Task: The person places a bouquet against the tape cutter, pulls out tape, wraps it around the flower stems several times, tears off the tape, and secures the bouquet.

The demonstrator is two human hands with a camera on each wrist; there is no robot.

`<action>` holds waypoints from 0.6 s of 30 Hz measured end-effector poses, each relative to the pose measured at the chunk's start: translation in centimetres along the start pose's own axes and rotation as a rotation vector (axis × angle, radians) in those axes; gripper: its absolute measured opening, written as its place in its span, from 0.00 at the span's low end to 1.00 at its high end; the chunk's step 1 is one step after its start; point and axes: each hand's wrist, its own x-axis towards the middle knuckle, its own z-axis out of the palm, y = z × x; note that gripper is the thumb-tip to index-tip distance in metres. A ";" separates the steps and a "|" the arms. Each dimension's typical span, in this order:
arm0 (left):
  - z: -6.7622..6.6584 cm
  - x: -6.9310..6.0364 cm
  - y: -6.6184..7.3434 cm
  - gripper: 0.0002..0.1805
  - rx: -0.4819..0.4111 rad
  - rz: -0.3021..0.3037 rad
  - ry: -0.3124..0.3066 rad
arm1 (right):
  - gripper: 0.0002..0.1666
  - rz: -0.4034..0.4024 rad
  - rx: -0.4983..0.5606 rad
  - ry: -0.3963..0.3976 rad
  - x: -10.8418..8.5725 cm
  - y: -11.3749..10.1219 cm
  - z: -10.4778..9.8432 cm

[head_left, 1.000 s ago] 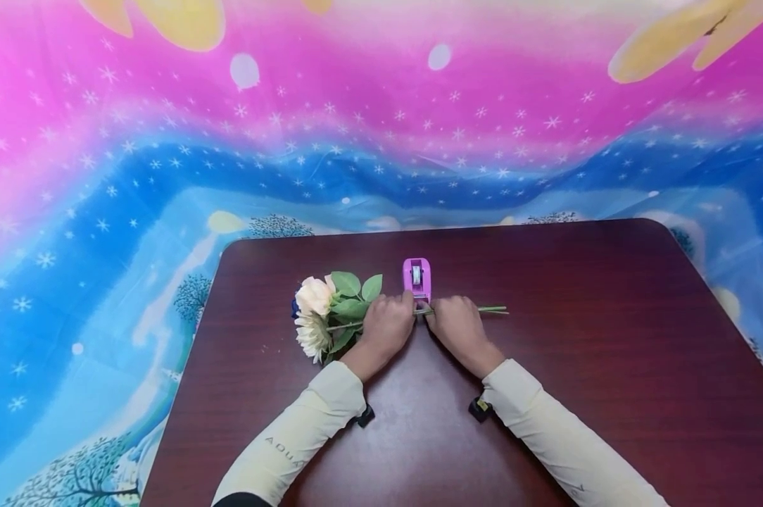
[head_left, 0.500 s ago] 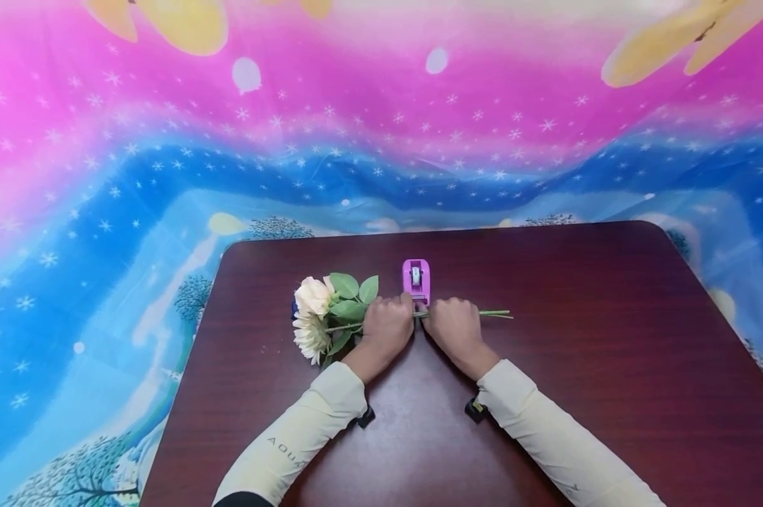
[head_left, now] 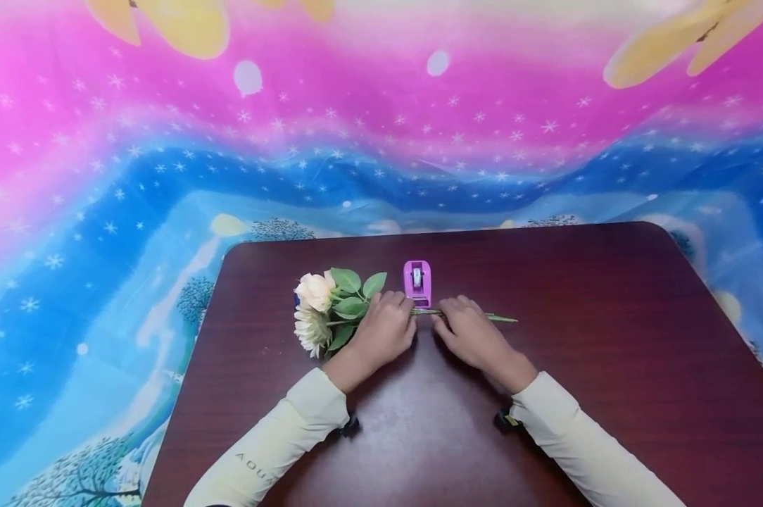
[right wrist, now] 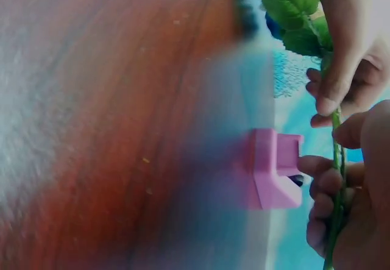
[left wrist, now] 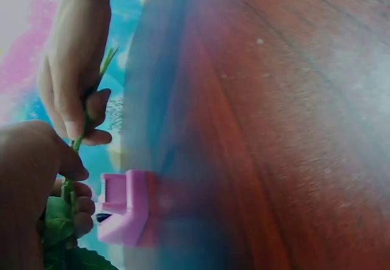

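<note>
Stems in both grips, I hold a bouquet (head_left: 323,310) crosswise over a dark red bench (head_left: 584,296), its long axis running left to right. My left grip (head_left: 381,329) pinches the stems (head_left: 500,318) just below the leaves (head_left: 346,280), with a cream rose (head_left: 314,291) and a pale, many-petaled bloom (head_left: 312,329) out to its left; my right grip (head_left: 475,336) curls round them farther down, bare ends trailing right. Just beyond the short gap between my hands stands a pink tape dispenser (head_left: 427,285). I cannot tell which hand is nearer to it, or whether the stems touch it. Any taping, I judge, turns on that gap.
</note>
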 end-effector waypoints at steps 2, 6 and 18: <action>-0.5 0.1 -0.1 0.07 0.013 0.008 -0.017 | 0.14 -0.028 0.010 0.001 -0.1 0.1 -0.3; -1.0 0.3 -0.2 0.07 0.048 0.022 -0.012 | 0.11 -0.090 0.006 0.044 -0.1 0.4 -0.6; -1.7 0.2 -0.9 0.01 0.101 0.115 -0.071 | 0.04 -0.221 -0.037 0.205 0.4 0.5 -0.2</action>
